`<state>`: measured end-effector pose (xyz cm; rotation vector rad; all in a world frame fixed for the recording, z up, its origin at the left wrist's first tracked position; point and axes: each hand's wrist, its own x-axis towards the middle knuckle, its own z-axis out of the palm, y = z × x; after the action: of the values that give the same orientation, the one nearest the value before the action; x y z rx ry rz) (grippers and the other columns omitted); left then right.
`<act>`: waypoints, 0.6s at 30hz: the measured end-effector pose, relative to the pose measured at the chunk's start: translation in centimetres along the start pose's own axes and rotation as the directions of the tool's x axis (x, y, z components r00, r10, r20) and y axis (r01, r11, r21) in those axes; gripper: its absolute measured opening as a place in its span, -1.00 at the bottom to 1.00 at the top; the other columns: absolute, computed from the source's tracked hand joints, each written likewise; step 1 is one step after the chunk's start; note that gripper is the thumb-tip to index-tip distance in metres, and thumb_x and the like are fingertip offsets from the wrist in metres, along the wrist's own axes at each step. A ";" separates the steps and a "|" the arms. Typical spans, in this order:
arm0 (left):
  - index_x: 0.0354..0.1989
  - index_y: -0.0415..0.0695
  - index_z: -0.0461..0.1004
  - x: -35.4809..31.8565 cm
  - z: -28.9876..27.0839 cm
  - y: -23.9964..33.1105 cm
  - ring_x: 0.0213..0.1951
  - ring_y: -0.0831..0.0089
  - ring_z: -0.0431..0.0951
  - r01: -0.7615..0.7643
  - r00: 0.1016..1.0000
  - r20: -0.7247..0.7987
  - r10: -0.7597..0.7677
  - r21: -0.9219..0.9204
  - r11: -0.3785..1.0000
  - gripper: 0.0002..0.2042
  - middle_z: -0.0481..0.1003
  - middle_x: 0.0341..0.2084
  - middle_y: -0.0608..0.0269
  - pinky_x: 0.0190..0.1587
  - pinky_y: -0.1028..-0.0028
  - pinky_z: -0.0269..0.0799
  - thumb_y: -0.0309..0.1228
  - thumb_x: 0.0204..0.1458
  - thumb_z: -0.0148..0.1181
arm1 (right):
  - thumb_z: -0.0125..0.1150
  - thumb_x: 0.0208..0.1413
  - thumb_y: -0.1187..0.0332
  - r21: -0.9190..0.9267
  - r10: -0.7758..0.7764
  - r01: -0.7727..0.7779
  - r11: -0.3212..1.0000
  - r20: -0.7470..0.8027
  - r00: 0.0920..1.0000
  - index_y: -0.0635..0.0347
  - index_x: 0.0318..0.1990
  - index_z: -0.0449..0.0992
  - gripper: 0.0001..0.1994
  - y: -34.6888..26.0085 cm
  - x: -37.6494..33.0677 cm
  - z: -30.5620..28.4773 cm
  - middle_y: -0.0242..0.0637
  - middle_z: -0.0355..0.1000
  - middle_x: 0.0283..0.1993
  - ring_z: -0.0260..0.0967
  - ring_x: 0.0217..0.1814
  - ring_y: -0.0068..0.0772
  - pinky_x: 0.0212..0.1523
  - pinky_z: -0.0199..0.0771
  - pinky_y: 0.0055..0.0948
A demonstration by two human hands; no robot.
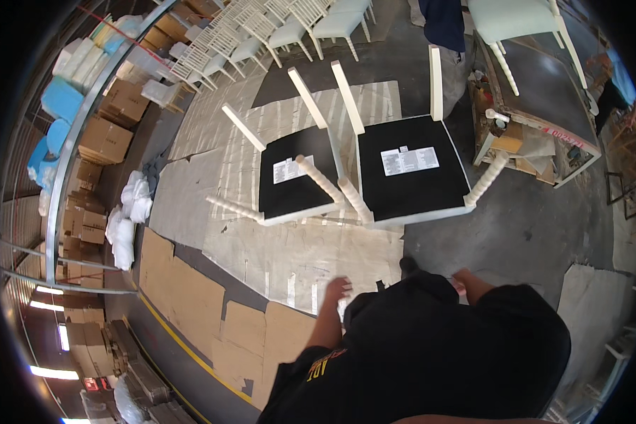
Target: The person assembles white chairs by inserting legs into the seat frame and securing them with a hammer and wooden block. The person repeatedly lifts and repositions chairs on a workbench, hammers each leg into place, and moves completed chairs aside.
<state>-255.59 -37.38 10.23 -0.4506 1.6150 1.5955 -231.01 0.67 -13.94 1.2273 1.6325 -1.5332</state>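
Seeing two upturned white chairs (364, 173), black fabric undersides, turned legs, on flat cardboard (191, 297). Our left hand (338, 288) empty, fingers loose; right hand (461, 283) mostly hidden, grip unclear. Workbench (544, 92) nearby.

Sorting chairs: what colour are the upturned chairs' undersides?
Black undersides, white frames; head view.

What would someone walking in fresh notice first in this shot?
Two upturned white chairs lie side by side on flattened cardboard sheets at the centre, black seat undersides up and legs in the air. Below them the person's left hand hangs empty above the cardboard. A row of upright white chairs stands along the top.
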 end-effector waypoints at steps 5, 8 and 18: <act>0.17 -0.25 0.49 4.4 -3.0 1.7 -0.10 0.13 0.66 0.067 0.990 -0.123 -0.070 -0.024 0.997 -0.57 0.61 -0.07 0.06 -0.10 0.19 0.65 -0.19 0.26 0.16 | 0.19 0.31 -0.02 -0.376 -0.446 0.625 0.685 0.462 0.767 0.22 -0.18 0.61 -0.58 -18.3 7.9 8.1 -0.12 0.60 -0.36 0.58 -0.34 -0.12 -0.33 0.55 -0.15; 0.22 -0.26 0.32 1.9 -13.8 4.9 -0.10 0.00 0.60 0.125 0.796 -0.465 -0.389 -0.502 0.856 -0.62 0.51 0.01 -0.02 -0.16 0.00 0.59 -0.28 0.36 -0.07 | 0.25 0.32 0.09 -0.299 -0.545 0.826 0.478 0.636 0.546 0.16 0.00 0.61 -0.66 -32.5 -1.4 21.4 -0.15 0.62 -0.03 0.55 0.06 -0.24 0.09 0.51 -0.22; 0.19 -0.15 0.45 19.2 -37.8 22.7 0.15 0.20 0.52 -0.503 0.763 -0.570 0.305 -0.228 0.834 -0.56 0.54 0.13 0.15 0.14 0.11 0.41 -0.08 0.33 0.01 | 0.60 -0.04 0.36 -0.186 -0.772 0.881 0.434 -0.581 0.258 0.24 0.35 0.30 -0.21 -54.9 -5.8 27.6 -0.06 0.30 0.31 0.28 0.38 -0.09 0.39 0.29 -0.21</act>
<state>-294.90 -64.74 6.59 -0.8223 1.8989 2.2877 -282.59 -22.83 10.36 0.9678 3.0071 -2.0359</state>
